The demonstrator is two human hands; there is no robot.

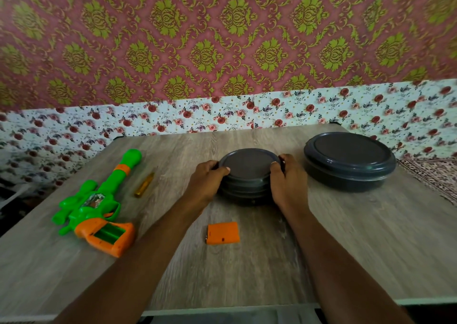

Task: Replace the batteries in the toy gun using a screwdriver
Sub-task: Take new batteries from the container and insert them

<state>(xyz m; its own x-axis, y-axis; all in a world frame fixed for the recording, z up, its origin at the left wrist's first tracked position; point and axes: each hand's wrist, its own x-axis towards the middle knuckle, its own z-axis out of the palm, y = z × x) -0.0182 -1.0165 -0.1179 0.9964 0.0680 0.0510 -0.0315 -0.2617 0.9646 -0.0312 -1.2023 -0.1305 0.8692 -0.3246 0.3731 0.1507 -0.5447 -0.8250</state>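
Observation:
A green and orange toy gun (99, 200) lies on the left of the wooden table (346, 237), its battery compartment open in the orange grip. The orange battery cover (223, 233) rests loose near the table's middle. A screwdriver with an amber handle (144, 185) lies just right of the gun's barrel. My left hand (206, 182) and my right hand (286, 182) grip the two sides of a small round dark grey lidded container (248, 173) at the table's centre. No batteries are visible.
A larger round dark grey lidded container (350, 161) stands at the back right of the table. A floral cloth wall (222, 116) runs close behind the table. A patterned fabric (435, 175) lies off the right edge.

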